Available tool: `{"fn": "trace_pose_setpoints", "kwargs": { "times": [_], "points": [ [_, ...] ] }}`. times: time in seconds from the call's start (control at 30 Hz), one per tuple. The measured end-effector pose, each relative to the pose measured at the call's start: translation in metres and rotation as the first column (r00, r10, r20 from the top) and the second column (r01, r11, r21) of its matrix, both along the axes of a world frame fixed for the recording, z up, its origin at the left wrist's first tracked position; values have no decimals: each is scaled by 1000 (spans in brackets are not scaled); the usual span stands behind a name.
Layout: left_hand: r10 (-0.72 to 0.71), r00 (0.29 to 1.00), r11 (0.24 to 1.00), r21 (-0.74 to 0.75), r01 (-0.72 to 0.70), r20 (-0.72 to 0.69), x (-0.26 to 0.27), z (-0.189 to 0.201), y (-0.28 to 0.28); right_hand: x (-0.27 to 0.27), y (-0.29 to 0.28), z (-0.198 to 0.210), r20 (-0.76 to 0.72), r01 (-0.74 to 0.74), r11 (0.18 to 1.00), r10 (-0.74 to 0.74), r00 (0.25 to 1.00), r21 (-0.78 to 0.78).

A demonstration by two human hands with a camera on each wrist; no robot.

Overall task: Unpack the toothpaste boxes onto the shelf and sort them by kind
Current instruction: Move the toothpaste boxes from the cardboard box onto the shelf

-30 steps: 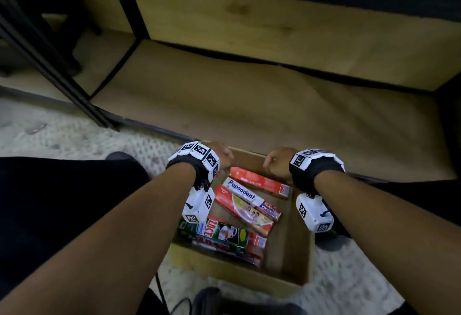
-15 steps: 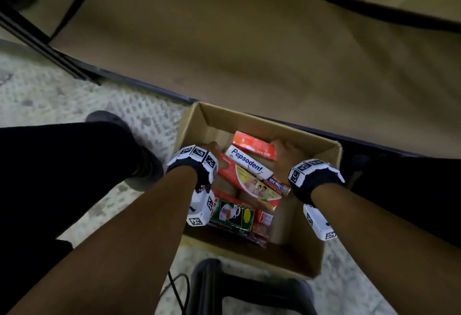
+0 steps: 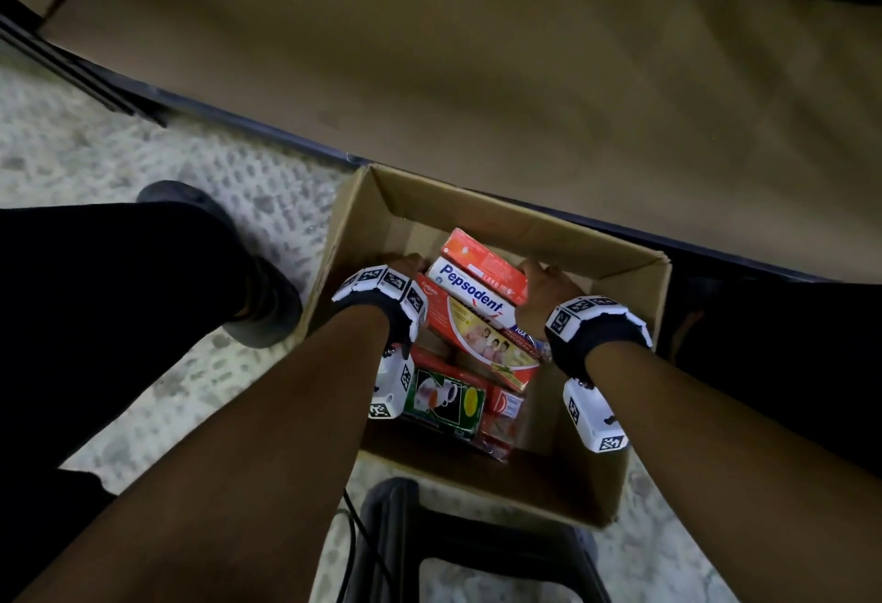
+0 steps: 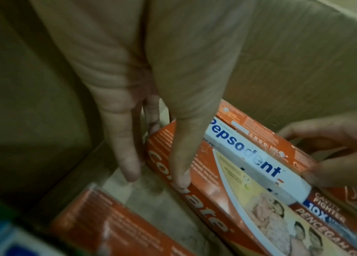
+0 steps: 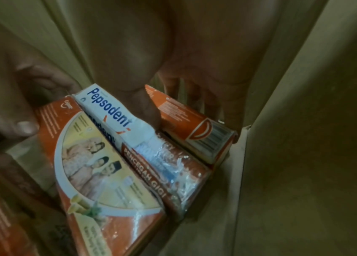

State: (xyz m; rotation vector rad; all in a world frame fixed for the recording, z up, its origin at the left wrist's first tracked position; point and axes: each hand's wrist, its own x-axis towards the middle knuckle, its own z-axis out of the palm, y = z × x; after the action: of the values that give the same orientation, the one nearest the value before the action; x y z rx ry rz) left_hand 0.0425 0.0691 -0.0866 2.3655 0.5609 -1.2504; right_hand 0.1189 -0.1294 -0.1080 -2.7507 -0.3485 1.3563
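Observation:
An open cardboard box [image 3: 477,206] stands on the floor before the low wooden shelf [image 3: 477,53]. Inside, a white Pepsodent box [image 3: 470,289] lies on a red Colgate box [image 3: 482,340], with an orange toothpaste box [image 3: 482,258] behind them. My left hand [image 3: 405,266] is at their left end. In the left wrist view its thumb [image 4: 179,180] lies on the Colgate box [image 4: 217,216] and its fingers [image 4: 127,155] go down beside it. My right hand [image 5: 173,107] pinches the orange box [image 5: 186,119], thumb against the Pepsodent box [image 5: 109,105], fingers behind.
A green box [image 3: 444,397] and more red toothpaste boxes [image 3: 501,416] lie at the near end of the cardboard box. A black stool [image 3: 477,545] stands just in front of it. My shoe [image 3: 257,297] is on the speckled floor to the left.
Both hands have left the cardboard box's far rim and gone down inside it onto the toothpaste boxes. The head view has tilted down.

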Motion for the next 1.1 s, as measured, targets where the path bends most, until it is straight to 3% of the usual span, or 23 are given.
{"fn": "trace_pose_setpoints", "kwargs": {
  "times": [0.23,0.5,0.7,0.9,1.1],
  "points": [
    [-128,991,986,107,131,-40,-4,-5,1,4,-3,4,-18,-59,998,58,998,-30],
    [-25,999,999,42,23,39,-7,-31,9,3,-3,5,-3,-78,997,78,997,10],
    [-2,999,1000,0,2,43,-10,-13,12,0,0,11,57,-119,993,119,991,-4],
    [-12,997,1000,-24,13,71,-14,-45,15,-8,-3,33,131,-108,993,113,985,-45],
    [162,983,971,-190,-144,82,-24,14,7,-15,-9,55,115,-38,999,41,992,-31]
  ]
}}
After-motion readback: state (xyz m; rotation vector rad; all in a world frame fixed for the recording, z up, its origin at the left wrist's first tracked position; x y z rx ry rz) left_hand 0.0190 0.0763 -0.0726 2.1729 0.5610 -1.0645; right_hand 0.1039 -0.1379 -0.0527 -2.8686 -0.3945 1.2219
